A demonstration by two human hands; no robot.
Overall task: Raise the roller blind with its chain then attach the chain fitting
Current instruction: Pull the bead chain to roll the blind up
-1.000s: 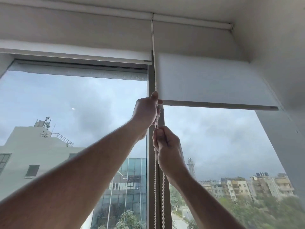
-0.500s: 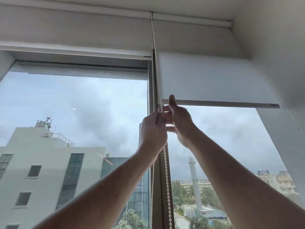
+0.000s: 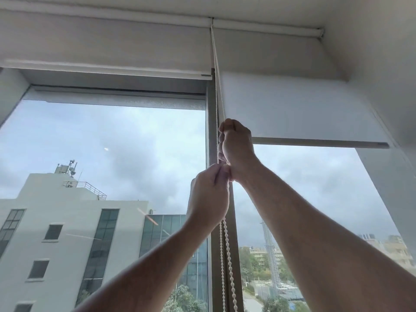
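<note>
I look up at a tall window (image 3: pixel 108 158) split by a grey mullion (image 3: pixel 210 122), overcast sky and a pale building (image 3: pixel 74 233) beyond the glass. The right-hand roller blind (image 3: pixel 299 109) hangs partly raised, its bottom bar (image 3: pixel 319 144) crossing the pane just beside my upper hand; the left blind (image 3: pixel 105 48) sits higher, near the top of the frame. The beaded chain (image 3: pixel 228 255) drops from the roller at the ceiling, runs along the mullion and passes through both my hands. My right hand (image 3: pixel 237 147) is uppermost, fingers curled round the chain. My left hand (image 3: pixel 209 199) sits directly below, touching it, fingers pinching the same chain, whose two strands hang on beneath.
</note>
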